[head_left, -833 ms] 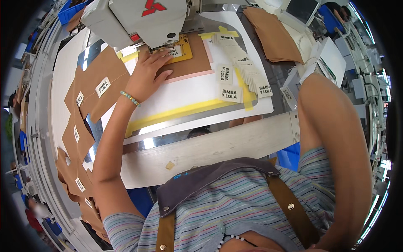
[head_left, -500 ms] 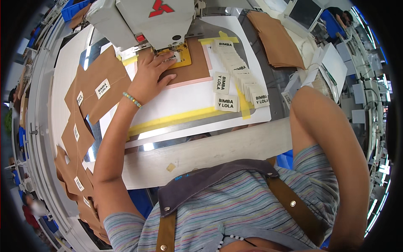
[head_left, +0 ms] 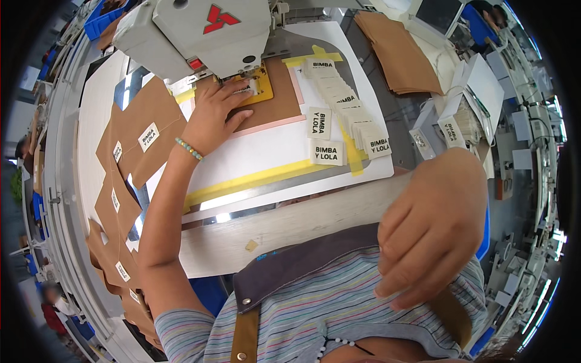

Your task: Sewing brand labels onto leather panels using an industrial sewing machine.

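We count two bare hands and one sewing machine [head_left: 209,45]. The left hand [head_left: 212,115] lies palm-down at one brown panel [head_left: 269,112], thumb held wide of the fingers, their tips over one yellow frame [head_left: 264,91] below the machine head. One framed label [head_left: 252,86] sits inside that frame, on the panel. The right hand [head_left: 430,227] is raised before the striped shirt [head_left: 290,290], fingers loosely curled; its palm is turned away, so we cannot tell whether they hold anything. On the white board [head_left: 254,145] we count two loose labels [head_left: 319,123] beside one overlapping label row [head_left: 345,97], too closely layered to number. Five labels show on the brown pieces [head_left: 163,115] at left, which overlap too much for us to count. One brown stack [head_left: 399,57] lies at upper right. The left fingers cover part of the framed label and the panel's near corner; we cannot make out the needle, and the machine's top is cut off.
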Tool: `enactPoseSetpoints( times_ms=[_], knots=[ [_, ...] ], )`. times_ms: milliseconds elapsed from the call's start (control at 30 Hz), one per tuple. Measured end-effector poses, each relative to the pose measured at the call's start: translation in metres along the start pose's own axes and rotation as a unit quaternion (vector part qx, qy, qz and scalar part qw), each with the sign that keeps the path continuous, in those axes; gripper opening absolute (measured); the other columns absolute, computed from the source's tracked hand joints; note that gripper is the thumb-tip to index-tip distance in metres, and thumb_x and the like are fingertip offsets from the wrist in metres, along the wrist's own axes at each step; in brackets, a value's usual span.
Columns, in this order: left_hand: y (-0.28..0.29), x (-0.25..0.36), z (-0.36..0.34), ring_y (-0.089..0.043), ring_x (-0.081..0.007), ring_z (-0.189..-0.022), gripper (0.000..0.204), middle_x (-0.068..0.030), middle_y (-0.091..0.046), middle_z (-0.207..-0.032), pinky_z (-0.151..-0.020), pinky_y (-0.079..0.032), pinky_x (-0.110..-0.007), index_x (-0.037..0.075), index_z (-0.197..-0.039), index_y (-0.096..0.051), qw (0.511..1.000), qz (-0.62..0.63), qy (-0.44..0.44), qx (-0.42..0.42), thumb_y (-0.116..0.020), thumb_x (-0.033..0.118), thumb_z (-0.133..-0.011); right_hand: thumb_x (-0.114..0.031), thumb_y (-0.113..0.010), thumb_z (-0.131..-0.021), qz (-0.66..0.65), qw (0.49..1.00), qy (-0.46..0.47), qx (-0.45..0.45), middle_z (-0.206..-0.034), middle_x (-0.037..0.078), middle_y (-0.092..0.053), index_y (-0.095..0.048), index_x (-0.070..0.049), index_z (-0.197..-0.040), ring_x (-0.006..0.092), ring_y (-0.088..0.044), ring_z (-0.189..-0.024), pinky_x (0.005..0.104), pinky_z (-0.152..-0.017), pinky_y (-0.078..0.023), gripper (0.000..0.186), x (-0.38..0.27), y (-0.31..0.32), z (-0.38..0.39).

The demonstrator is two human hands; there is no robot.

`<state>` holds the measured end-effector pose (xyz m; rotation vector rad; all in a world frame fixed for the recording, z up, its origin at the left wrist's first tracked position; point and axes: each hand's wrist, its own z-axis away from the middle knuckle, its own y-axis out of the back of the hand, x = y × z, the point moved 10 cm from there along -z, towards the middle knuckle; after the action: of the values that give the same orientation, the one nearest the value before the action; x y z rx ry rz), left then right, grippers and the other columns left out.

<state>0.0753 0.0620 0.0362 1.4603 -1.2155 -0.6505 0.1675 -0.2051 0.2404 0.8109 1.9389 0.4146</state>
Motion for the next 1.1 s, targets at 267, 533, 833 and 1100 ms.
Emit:
enactPoseSetpoints(
  times_ms=[267,533,833,1100],
  knots=[
    [0.0,-0.004,-0.008,-0.057,-0.0336,-0.132,0.04,-0.0081,-0.067,-0.147,-0.117,-0.04,-0.046,0.012,-0.136,-0.074,0.999,-0.022,0.02,0.017,-0.074,0.028,-0.099,-0.022,-0.07,-0.104,0.081,0.993,-0.085,-0.006,-0.125,0.017,-0.075,-0.076,-0.003,-0.124,0.0242,-0.077,-0.098,0.0324,-0.077,-0.057,0.027,0.036,-0.003,0.01],
    [0.001,-0.03,-0.011,-0.06,-0.0393,-0.121,0.041,-0.018,-0.07,-0.128,-0.11,-0.047,-0.046,0.007,-0.135,-0.074,0.994,0.045,0.087,0.054,-0.076,0.026,-0.099,-0.026,-0.076,-0.101,0.068,0.989,-0.129,-0.023,-0.128,0.015,-0.074,-0.075,-0.004,-0.127,0.0278,-0.076,-0.103,0.037,-0.078,-0.058,0.034,0.045,-0.006,0.015],
    [0.018,-0.072,0.023,-0.056,-0.0367,-0.127,0.06,-0.0179,-0.061,-0.134,-0.109,-0.049,-0.044,0.0,-0.132,-0.067,0.984,0.067,0.126,0.106,-0.091,0.026,-0.084,-0.033,-0.071,-0.101,0.117,0.964,-0.239,-0.004,-0.125,0.011,-0.069,-0.069,-0.007,-0.128,0.0348,-0.069,-0.109,0.0459,-0.091,-0.057,0.038,0.084,-0.002,0.038],
    [0.017,-0.087,0.034,-0.055,-0.0353,-0.132,0.07,-0.0141,-0.061,-0.136,-0.117,-0.043,-0.046,0.007,-0.137,-0.068,0.986,0.106,0.122,0.027,-0.095,0.032,-0.078,-0.033,-0.075,-0.095,0.395,0.82,-0.399,0.114,-0.118,0.01,-0.074,-0.076,-0.006,-0.119,0.0337,-0.071,-0.108,0.0446,-0.093,-0.058,0.035,0.103,0.047,0.084]
  ],
)
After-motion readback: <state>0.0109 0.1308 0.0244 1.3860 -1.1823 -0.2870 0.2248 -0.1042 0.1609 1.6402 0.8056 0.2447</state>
